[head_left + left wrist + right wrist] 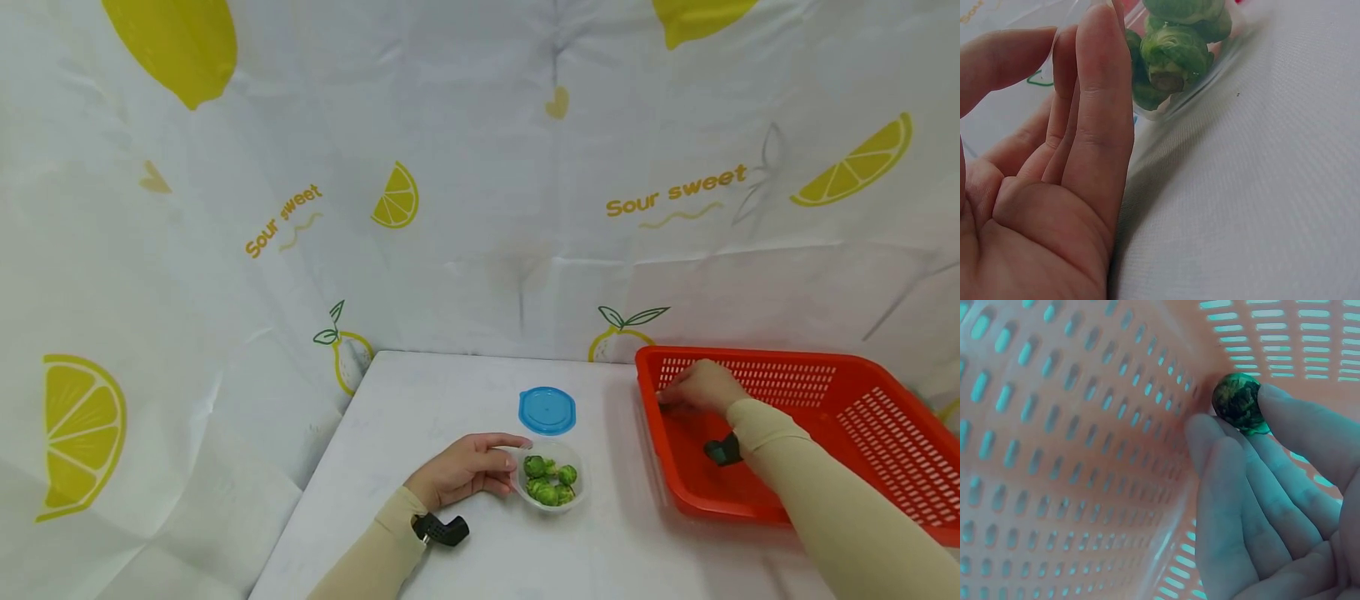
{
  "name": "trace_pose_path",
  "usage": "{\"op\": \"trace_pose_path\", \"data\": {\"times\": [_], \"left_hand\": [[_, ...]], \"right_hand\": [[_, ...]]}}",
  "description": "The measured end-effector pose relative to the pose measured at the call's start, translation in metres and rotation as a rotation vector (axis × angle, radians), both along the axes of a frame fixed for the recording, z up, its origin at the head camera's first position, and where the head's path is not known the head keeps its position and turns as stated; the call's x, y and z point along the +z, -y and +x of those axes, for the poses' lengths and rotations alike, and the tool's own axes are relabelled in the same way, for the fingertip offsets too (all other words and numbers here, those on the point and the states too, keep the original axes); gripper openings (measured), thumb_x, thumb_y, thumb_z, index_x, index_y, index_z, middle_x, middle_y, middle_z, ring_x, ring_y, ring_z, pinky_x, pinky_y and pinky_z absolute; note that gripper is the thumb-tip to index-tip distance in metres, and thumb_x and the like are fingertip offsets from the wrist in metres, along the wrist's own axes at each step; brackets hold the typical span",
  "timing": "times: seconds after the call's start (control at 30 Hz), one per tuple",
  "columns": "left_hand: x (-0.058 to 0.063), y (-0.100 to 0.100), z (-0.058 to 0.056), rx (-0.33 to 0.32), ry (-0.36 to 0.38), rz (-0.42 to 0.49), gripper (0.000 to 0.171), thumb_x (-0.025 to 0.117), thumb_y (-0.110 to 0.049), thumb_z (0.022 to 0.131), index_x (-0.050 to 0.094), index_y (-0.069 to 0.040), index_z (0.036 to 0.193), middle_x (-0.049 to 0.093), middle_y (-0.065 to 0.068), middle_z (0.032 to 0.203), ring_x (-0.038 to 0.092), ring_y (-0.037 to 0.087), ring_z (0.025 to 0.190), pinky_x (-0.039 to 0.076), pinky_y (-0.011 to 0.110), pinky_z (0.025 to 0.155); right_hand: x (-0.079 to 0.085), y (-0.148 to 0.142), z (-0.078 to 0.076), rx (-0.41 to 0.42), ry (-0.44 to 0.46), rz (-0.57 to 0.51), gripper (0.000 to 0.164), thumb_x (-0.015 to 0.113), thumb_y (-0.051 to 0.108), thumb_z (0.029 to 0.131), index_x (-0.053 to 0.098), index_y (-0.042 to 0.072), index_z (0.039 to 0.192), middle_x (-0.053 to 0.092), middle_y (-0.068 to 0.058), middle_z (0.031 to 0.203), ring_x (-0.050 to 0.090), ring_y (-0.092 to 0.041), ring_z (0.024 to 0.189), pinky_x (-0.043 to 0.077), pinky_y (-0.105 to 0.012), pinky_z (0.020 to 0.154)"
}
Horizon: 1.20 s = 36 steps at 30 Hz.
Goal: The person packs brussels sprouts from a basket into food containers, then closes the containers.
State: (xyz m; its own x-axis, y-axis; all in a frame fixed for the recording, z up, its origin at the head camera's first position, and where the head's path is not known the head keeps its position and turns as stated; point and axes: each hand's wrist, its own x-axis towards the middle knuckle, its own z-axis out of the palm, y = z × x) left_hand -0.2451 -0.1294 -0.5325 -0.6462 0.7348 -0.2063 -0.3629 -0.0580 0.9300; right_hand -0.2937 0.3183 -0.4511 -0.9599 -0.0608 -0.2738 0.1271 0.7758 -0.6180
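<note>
A small clear plastic bowl point(579, 498) stands on the white table with several green Brussels sprouts point(550, 493) in it. My left hand point(474, 468) holds the bowl's left rim between thumb and fingers; up close, the left wrist view shows sprouts point(1175, 56) through the clear wall. Over at the right, my right hand point(703, 388) reaches inside a red plastic basket point(757, 512), near its left wall. Between thumb and fingertips it pinches one Brussels sprout point(1238, 403), seen in the right wrist view by the perforated wall.
A blue lid point(547, 411) lies flat on the table just behind the bowl. The basket's raised rim stands between the bowl and the basket floor. A white lemon-print sheet point(480, 275) hangs behind the table and along its left side.
</note>
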Motion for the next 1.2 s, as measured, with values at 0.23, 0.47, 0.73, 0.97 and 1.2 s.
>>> {"op": "trace_pose_path", "data": {"times": [0.23, 0.47, 0.73, 0.97, 1.2], "left_hand": [[-0.004, -0.001, 0.0, -0.001, -0.005, 0.012, 0.048, 0.064, -0.012, 0.108, 0.057, -0.011, 0.156, 0.075, 0.0, 0.096, 0.077, 0.012, 0.087, 0.066, 0.025, 0.082], [-0.003, 0.001, 0.001, 0.012, -0.006, 0.0, 0.051, 0.069, -0.016, 0.106, 0.058, -0.012, 0.156, 0.074, 0.0, 0.095, 0.077, 0.013, 0.086, 0.066, 0.026, 0.082], [-0.001, 0.005, -0.001, 0.03, -0.014, -0.025, 0.048, 0.066, -0.013, 0.107, 0.059, -0.012, 0.155, 0.074, 0.002, 0.094, 0.076, 0.014, 0.085, 0.066, 0.027, 0.083], [0.001, 0.004, -0.001, 0.021, -0.016, -0.022, 0.05, 0.068, -0.013, 0.106, 0.058, -0.011, 0.155, 0.075, 0.002, 0.094, 0.076, 0.012, 0.086, 0.066, 0.026, 0.083], [0.003, 0.0, 0.001, 0.014, -0.011, -0.016, 0.049, 0.068, -0.013, 0.106, 0.059, -0.011, 0.155, 0.075, 0.003, 0.094, 0.077, 0.012, 0.086, 0.066, 0.027, 0.083]], "right_hand": [[0.01, -0.005, 0.008, 0.025, -0.001, 0.01, 0.037, 0.083, 0.031, 0.095, 0.083, -0.002, 0.111, 0.083, -0.009, 0.093, 0.077, -0.02, 0.088, 0.066, -0.046, 0.092], [0.033, -0.006, 0.029, 0.045, -0.006, -0.052, 0.041, 0.079, 0.03, 0.1, 0.079, -0.006, 0.121, 0.083, -0.011, 0.102, 0.079, -0.022, 0.096, 0.068, -0.043, 0.09], [0.057, -0.007, 0.054, 0.053, -0.023, -0.039, 0.053, 0.076, 0.041, 0.102, 0.074, -0.001, 0.134, 0.083, -0.009, 0.113, 0.08, -0.025, 0.103, 0.059, -0.06, 0.104], [0.073, 0.002, 0.074, 0.057, -0.039, 0.036, 0.063, 0.075, 0.059, 0.097, 0.075, 0.011, 0.138, 0.083, -0.002, 0.114, 0.077, -0.024, 0.108, 0.059, -0.058, 0.095], [0.086, 0.024, 0.09, 0.096, -0.095, -0.008, 0.054, 0.078, 0.055, 0.097, 0.078, 0.014, 0.133, 0.083, -0.001, 0.115, 0.079, -0.022, 0.107, 0.061, -0.055, 0.097]]}}
